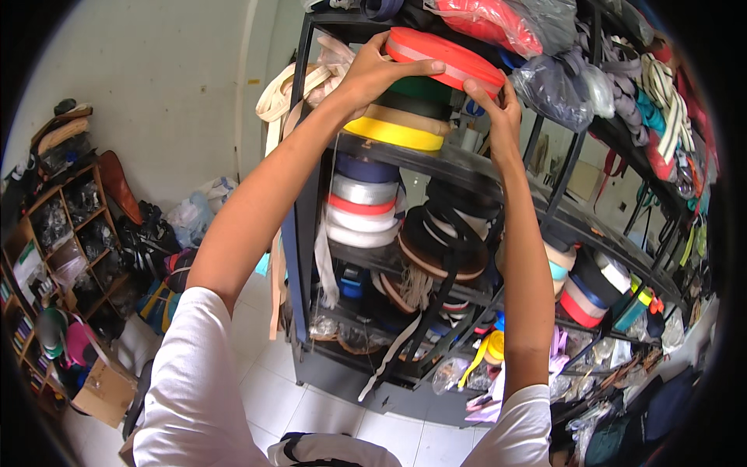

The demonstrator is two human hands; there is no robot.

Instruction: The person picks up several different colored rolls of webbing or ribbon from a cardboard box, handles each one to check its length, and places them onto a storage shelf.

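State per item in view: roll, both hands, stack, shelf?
Orange webbing roll: tilted, held atop the stack.
Left hand: gripping the roll's left edge.
Right hand: gripping its right edge.
Yellow roll: flat, bottom of stack.
Metal shelf: crowded with rolls.

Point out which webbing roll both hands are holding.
The orange roll with the pale stripe, topmost of its stack. The left hand and right hand grip it; green, black and yellow rolls lie beneath.

Orange webbing roll (445,58), pale grey centre stripe
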